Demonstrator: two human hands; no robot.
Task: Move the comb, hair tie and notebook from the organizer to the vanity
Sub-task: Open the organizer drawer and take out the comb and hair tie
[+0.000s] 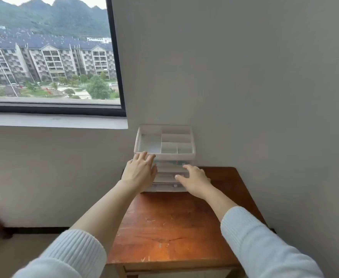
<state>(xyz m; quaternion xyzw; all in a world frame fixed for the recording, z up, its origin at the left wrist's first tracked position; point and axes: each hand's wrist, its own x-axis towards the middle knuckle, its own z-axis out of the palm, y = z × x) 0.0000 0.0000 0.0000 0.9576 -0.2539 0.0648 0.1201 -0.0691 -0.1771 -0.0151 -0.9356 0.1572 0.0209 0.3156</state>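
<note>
A white plastic organizer [164,155] stands at the centre of the frame, at the back edge of a reddish-brown wooden vanity [174,223] and against the pale wall [244,77]. Its open top tray is split into one large compartment on the left and several smaller ones on the right, all of which look bare, and below the tray sit translucent drawers stacked one above another. The left hand [139,172] lies against the organizer's left front corner, fingers spread and touching the tray's front rim, its grip open and closed on nothing. The right hand [194,180] is at the drawer fronts on the right, fingers loosely extended toward them, its grip also open and empty. Faint coloured shapes show through the upper drawer front, but the comb, hair tie and notebook cannot be made out. The worktop in front of the organizer is scratched. Both forearms reach in from the lower frame in white ribbed sleeves [264,241]. A dark-framed window [116,57] fills the upper left, showing apartment blocks and green hills.
</note>
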